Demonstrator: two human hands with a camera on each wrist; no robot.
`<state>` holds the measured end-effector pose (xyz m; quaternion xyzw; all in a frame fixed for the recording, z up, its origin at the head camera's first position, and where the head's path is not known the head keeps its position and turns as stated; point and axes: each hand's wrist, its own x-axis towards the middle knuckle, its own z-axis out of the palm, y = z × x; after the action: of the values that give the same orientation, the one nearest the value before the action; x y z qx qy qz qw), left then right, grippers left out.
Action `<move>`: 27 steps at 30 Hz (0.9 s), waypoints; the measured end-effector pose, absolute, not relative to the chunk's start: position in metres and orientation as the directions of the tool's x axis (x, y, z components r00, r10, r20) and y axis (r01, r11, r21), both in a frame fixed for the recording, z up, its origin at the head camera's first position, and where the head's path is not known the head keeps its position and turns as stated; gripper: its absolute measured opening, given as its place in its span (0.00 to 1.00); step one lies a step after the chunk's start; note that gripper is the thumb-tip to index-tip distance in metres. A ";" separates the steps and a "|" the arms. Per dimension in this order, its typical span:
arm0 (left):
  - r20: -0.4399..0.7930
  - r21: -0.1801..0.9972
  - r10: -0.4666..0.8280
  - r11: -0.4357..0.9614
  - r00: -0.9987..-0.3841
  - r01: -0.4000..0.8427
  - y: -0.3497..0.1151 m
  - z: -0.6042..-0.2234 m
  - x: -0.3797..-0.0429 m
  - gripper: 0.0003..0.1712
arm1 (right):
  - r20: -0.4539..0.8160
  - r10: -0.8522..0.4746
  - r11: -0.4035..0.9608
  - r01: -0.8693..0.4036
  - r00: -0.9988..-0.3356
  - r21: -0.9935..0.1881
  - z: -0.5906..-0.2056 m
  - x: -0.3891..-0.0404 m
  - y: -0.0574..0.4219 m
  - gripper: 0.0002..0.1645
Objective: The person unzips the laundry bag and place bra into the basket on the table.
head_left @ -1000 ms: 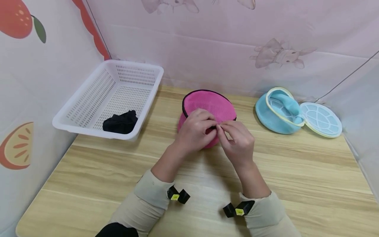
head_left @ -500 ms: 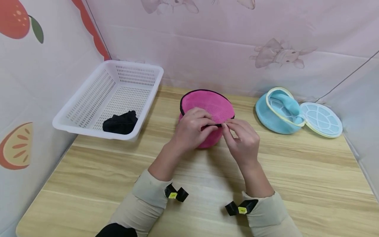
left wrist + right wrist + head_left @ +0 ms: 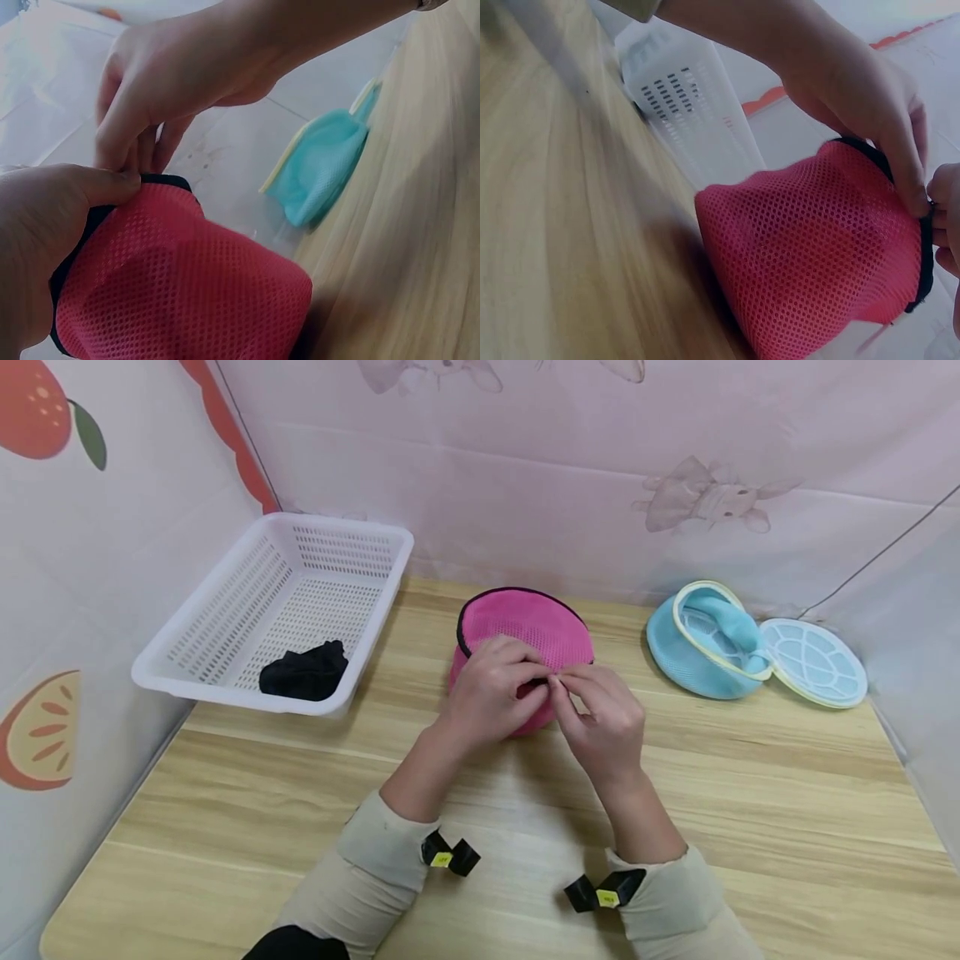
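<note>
A round pink mesh laundry bag [image 3: 525, 618] with black zip trim stands on the table in front of me, its lid part raised at the back. My left hand [image 3: 495, 693] pinches the black trim at the bag's front edge between thumb and fingers. Right beside it, my right hand [image 3: 603, 718] pinches the same trim, the fingertips of both hands meeting. The left wrist view shows the mesh side [image 3: 180, 285] and the thumb on the dark trim. Whether a zip pull lies between the fingertips is hidden.
At the left stands a white perforated basket [image 3: 333, 602] with a bunched black cloth [image 3: 303, 671] in it. Back right, a blue mesh bag [image 3: 690, 664] with yellow trim lies open, blue fabric inside, its round lid [image 3: 813, 664] folded out. Printed curtains border the wooden table [image 3: 262, 827].
My right hand slid right along the trim half a second ago, baring a black stretch, and is now back at my left fingertips. The bag's rim shifted slightly with it.
</note>
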<state>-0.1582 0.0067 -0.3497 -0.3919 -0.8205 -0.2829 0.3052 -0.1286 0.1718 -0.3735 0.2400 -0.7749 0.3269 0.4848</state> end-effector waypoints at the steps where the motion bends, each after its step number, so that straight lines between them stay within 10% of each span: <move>1: 0.722 0.223 0.474 0.531 -0.504 0.818 0.007 -0.350 -0.158 0.05 | 0.909 -0.058 0.667 -0.693 -0.414 -0.273 -0.374 -0.128 0.171 0.08; 27: 0.722 0.296 0.440 0.501 -0.534 0.813 -0.001 -0.351 -0.162 0.08 | 0.906 -0.006 0.670 -0.674 -0.424 -0.311 -0.374 -0.133 0.180 0.08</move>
<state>-0.1620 -0.0007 -0.3510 -0.3841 -0.8155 -0.3194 0.2923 -0.1328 0.1801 -0.3743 0.2203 -0.7717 0.3411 0.4895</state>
